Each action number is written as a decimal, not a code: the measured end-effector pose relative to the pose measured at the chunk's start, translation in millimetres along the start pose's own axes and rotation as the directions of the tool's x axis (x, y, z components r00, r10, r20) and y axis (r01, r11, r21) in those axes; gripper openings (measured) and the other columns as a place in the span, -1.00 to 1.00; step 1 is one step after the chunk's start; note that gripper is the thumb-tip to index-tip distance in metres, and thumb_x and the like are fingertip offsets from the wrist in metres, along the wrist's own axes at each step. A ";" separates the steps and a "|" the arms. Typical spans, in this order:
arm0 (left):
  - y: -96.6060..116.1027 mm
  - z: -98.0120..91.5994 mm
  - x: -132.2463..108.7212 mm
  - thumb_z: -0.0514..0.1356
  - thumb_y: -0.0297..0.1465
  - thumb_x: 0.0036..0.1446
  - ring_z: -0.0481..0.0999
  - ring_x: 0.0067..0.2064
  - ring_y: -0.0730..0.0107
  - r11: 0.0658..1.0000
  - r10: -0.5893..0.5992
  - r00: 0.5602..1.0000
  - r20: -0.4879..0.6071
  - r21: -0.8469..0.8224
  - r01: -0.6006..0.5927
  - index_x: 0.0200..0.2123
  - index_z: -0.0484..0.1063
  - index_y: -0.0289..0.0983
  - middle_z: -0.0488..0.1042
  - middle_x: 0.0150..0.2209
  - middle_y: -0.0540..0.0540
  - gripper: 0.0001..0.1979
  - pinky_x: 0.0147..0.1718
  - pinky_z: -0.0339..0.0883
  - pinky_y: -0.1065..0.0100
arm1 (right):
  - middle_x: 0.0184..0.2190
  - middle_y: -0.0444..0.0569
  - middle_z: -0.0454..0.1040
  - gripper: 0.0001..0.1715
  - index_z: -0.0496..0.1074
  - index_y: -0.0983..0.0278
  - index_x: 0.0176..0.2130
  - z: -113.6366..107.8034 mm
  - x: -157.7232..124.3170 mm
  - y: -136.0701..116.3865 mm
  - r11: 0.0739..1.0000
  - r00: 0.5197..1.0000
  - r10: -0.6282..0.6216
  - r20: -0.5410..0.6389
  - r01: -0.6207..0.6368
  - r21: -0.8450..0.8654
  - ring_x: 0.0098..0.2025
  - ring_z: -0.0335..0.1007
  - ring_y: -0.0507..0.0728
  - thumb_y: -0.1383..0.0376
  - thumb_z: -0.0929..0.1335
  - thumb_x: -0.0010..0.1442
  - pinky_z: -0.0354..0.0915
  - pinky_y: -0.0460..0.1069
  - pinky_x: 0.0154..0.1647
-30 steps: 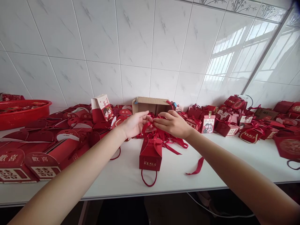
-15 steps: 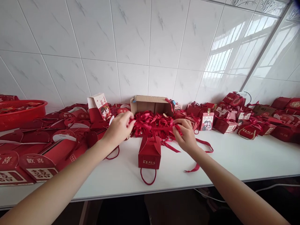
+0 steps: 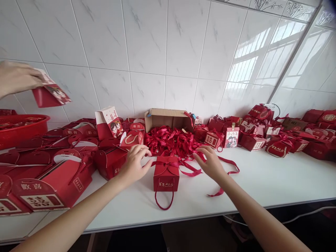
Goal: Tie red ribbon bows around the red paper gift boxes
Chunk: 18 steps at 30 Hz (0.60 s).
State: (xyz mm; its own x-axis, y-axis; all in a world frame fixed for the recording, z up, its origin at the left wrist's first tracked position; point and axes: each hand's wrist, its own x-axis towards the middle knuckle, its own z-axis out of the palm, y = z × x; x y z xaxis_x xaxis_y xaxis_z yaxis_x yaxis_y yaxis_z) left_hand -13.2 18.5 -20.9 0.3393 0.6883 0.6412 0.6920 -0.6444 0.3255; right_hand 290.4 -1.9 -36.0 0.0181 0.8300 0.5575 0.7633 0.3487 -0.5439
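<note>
gift box point(image 3: 166, 176) w/ ribbon point(image 3: 164, 163) btwn l hand point(image 3: 135, 164) & r hand point(image 3: 210, 163).

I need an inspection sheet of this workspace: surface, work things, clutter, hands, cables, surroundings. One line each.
Surface: white table.
Job's things: small red gift box, ribbon bow on top.
Clutter: ribbon pile, cardboard box, red basket, many red boxes.
Hands: left hand and right hand beside the gift box, fingers at ribbon, grip unclear; another person's hand holds a red carton.
Cables: cable below table edge.
Surroundings: white tiled wall.
</note>
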 end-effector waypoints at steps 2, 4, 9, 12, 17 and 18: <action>3.2 11.1 5.0 0.23 -0.27 0.01 0.40 -0.05 0.15 0.914 -0.192 0.969 0.158 -0.330 0.235 -0.33 0.31 -0.21 0.40 -0.18 -0.10 -0.81 -0.01 0.26 0.12 | -0.14 0.11 0.44 -0.62 0.45 0.23 -0.25 11.0 4.1 -20.3 0.981 0.990 0.043 0.133 -0.067 0.183 -0.05 0.34 0.27 0.00 0.28 0.18 0.24 0.14 -0.01; 5.0 20.1 5.9 0.30 -0.25 -0.11 0.40 -0.05 0.20 0.743 -0.332 0.891 0.311 -0.496 0.450 -0.33 0.27 -0.20 0.37 -0.20 -0.06 -0.69 -0.03 0.27 0.20 | -0.27 0.04 0.46 -0.60 0.41 0.23 -0.33 23.4 5.0 -33.1 0.935 0.950 0.113 0.291 -0.201 0.293 -0.17 0.37 0.21 -0.04 0.27 0.18 0.26 0.09 -0.13; 9.0 22.9 2.2 0.32 -0.22 -0.15 0.39 -0.33 0.38 0.545 -0.461 0.732 0.501 -0.492 0.679 -0.30 0.21 -0.19 0.34 -0.31 0.02 -0.60 -0.45 0.20 0.41 | -0.57 -0.15 0.32 -0.50 0.30 0.25 -0.45 43.8 7.3 -32.6 0.826 0.802 0.152 0.578 -0.424 0.370 -0.54 0.22 0.02 -0.13 0.33 0.08 0.16 -0.05 -0.51; 11.8 14.6 1.0 0.28 -0.16 -0.07 0.27 -0.50 0.48 0.483 -0.452 0.638 0.623 -0.430 0.763 -0.28 0.31 -0.22 0.36 -0.42 0.03 -0.65 -0.58 -0.02 0.45 | -0.64 -0.20 0.21 -0.40 0.33 0.28 -0.52 40.0 10.7 -26.1 0.755 0.702 0.098 0.705 -0.514 0.407 -0.61 0.09 -0.03 -0.20 0.30 0.07 0.08 -0.07 -0.57; 15.0 7.0 0.0 0.31 -0.13 -0.06 0.18 -0.53 0.51 0.480 -0.388 0.634 0.670 -0.440 0.759 -0.42 0.42 -0.23 0.35 -0.51 0.06 -0.70 -0.56 -0.11 0.42 | -0.50 -0.09 0.40 -0.43 0.43 0.32 -0.48 25.9 10.3 -29.2 0.684 0.590 -0.012 0.807 -0.585 0.437 -0.44 0.30 0.00 -0.15 0.39 0.02 0.20 -0.06 -0.36; 15.2 7.2 -0.3 0.31 -0.12 -0.07 0.19 -0.54 0.50 0.479 -0.388 0.637 0.666 -0.445 0.757 -0.45 0.41 -0.23 0.35 -0.53 0.06 -0.70 -0.56 -0.11 0.41 | -0.49 -0.10 0.41 -0.47 0.43 0.31 -0.47 24.8 9.6 -30.2 0.673 0.565 -0.019 0.825 -0.603 0.429 -0.43 0.31 0.00 -0.11 0.44 -0.02 0.20 -0.06 -0.35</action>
State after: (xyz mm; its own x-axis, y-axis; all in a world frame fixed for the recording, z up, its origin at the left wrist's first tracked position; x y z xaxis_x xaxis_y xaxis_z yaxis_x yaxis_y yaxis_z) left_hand 1.8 10.8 -21.1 0.3719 0.9105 -0.1807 0.3047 0.0641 0.9503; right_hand 251.5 6.3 -29.8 -0.5372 0.8214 -0.1917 0.2261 -0.0787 -0.9709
